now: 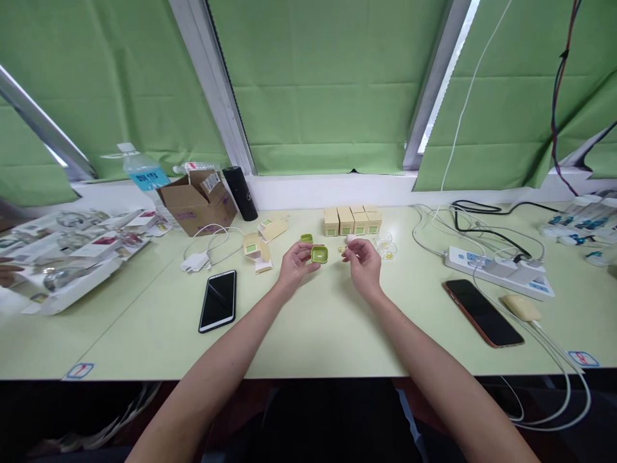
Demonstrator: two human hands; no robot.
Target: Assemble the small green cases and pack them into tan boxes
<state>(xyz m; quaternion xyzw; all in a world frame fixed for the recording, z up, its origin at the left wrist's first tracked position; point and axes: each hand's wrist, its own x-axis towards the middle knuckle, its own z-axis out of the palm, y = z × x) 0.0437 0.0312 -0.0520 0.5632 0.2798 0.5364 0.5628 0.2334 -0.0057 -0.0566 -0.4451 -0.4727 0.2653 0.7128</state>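
My left hand (295, 265) grips a small green square container (319, 254) by its side, with the hollow side facing me. Just behind it is another small green piece (306, 238), partly hidden by my fingers. My right hand (362, 262) is closed in a pinch to the right of the container, apart from it. At its fingertips shows a tiny yellowish piece (342, 249), too small to name. A small pale pinkish object (351, 238) shows behind the right fingers. Clear round plastic pieces with yellow centres (387, 249) lie right of that hand.
Several small kraft boxes (352, 222) stand behind my hands; opened ones (255, 247) lie left. A phone (218, 301) is at left, another phone (482, 313) at right by a power strip (499, 273) and cables. A cardboard box (197, 206) stands back left. Another person's hand (7, 273) shows far left.
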